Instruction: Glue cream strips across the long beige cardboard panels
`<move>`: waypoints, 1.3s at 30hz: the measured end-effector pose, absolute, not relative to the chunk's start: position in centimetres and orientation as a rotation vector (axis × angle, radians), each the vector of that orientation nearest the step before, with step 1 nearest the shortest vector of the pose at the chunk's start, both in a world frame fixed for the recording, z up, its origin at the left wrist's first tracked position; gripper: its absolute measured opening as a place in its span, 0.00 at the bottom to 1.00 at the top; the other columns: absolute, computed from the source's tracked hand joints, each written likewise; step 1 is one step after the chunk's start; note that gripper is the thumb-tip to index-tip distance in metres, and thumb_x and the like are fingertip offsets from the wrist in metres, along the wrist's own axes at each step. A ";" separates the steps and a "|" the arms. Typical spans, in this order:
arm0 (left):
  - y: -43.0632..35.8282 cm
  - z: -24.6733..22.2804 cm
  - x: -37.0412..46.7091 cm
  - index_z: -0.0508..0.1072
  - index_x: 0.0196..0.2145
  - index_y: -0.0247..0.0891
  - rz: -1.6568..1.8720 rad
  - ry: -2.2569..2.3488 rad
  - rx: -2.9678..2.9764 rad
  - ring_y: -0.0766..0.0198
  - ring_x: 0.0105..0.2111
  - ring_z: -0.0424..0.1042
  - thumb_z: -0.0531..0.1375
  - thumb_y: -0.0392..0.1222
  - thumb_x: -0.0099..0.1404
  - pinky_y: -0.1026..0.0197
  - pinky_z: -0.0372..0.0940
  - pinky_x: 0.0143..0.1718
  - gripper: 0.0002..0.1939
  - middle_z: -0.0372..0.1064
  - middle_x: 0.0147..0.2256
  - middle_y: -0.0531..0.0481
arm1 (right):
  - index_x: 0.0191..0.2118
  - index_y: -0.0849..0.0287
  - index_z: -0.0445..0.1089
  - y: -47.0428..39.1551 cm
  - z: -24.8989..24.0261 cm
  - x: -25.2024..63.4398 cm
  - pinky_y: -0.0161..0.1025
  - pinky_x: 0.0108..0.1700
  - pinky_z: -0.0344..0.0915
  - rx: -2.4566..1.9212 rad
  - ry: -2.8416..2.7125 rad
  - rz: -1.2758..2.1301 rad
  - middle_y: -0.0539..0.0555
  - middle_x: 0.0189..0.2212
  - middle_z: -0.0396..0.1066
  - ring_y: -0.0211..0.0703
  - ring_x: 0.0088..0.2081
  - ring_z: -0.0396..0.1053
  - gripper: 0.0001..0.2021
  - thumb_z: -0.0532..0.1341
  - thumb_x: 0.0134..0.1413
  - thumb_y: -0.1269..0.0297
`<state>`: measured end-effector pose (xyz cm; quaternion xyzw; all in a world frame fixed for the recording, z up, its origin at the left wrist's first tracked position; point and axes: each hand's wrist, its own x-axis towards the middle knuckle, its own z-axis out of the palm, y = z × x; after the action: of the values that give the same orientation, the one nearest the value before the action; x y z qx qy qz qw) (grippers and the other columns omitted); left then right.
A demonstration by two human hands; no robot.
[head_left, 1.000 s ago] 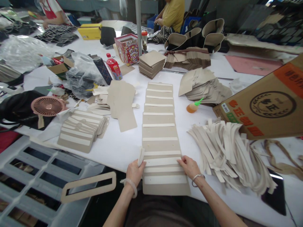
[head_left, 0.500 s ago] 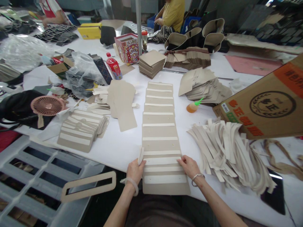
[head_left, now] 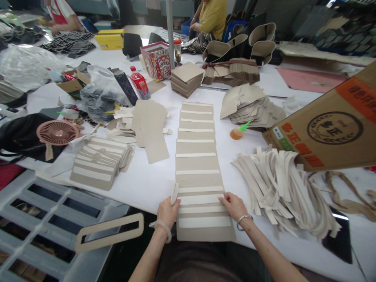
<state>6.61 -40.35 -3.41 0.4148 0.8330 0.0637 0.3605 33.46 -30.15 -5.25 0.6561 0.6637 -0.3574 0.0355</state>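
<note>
In the head view, a long row of overlapping grey card panels (head_left: 199, 164) with pale strips across them runs down the white desk (head_left: 147, 184) toward the person. The left hand (head_left: 167, 211) pinches a loose pale strip (head_left: 174, 192) at the row's left edge, while the right hand (head_left: 235, 206) lies with fingers pressed flat on the right end of a strip near the row's close end. A heap of loose strips (head_left: 282, 188) lies just right, a stack of finished panels (head_left: 100, 162) lies left, and an orange glue bottle (head_left: 238, 132) stands further back.
</note>
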 end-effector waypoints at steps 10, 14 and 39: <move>-40.3 -3.4 6.8 0.72 0.35 0.34 0.153 2.169 1.083 0.60 0.34 0.71 0.49 0.52 0.61 0.64 0.58 0.33 0.20 0.73 0.32 0.42 | 0.21 0.57 0.59 -30.2 -5.4 33.5 0.33 0.26 0.50 2.026 2.057 -1.075 0.48 0.17 0.65 0.38 0.22 0.62 0.13 0.53 0.50 0.56; -40.3 -3.4 6.8 0.72 0.34 0.35 0.142 2.172 1.092 0.59 0.34 0.71 0.49 0.53 0.61 0.64 0.58 0.33 0.20 0.74 0.32 0.42 | 0.21 0.57 0.58 -30.1 -5.6 33.6 0.33 0.26 0.50 2.024 2.061 -1.061 0.48 0.16 0.65 0.38 0.22 0.62 0.13 0.54 0.49 0.57; -39.5 -2.6 8.5 0.64 0.35 0.37 0.043 2.204 1.198 0.58 0.31 0.72 0.48 0.50 0.62 0.62 0.58 0.31 0.14 0.72 0.29 0.43 | 0.25 0.59 0.63 -29.6 -4.1 31.6 0.33 0.32 0.54 2.080 2.099 -1.023 0.51 0.23 0.67 0.38 0.29 0.64 0.03 0.56 0.44 0.73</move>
<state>8.46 -39.47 -2.61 0.4539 0.8348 0.0162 0.3112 31.63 -29.64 -4.09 0.6650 0.6713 -0.3271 0.0071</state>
